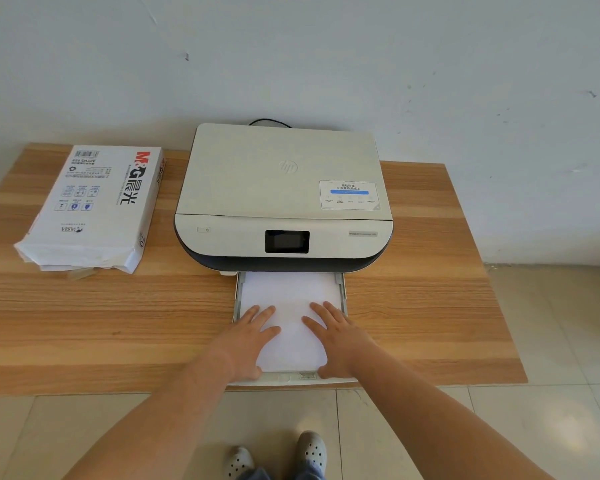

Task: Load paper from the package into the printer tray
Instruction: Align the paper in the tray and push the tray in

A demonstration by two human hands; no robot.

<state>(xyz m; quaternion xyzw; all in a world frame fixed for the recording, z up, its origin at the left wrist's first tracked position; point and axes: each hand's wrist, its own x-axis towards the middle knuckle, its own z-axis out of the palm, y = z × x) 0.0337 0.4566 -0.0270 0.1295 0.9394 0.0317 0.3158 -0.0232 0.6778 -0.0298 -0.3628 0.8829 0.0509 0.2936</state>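
Paper lies in tray; left hand, right hand flat on it.

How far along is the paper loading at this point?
Done: a white paper stack lies in the pulled-out tray, and the opened package sits aside on the table. In hand: left hand and right hand rest flat on the stack. Left: sliding the tray into the printer.

A plain home or small-office corner

It is suggested by a printer set on a wood-grain table, a scuffed wall and tiled floor.
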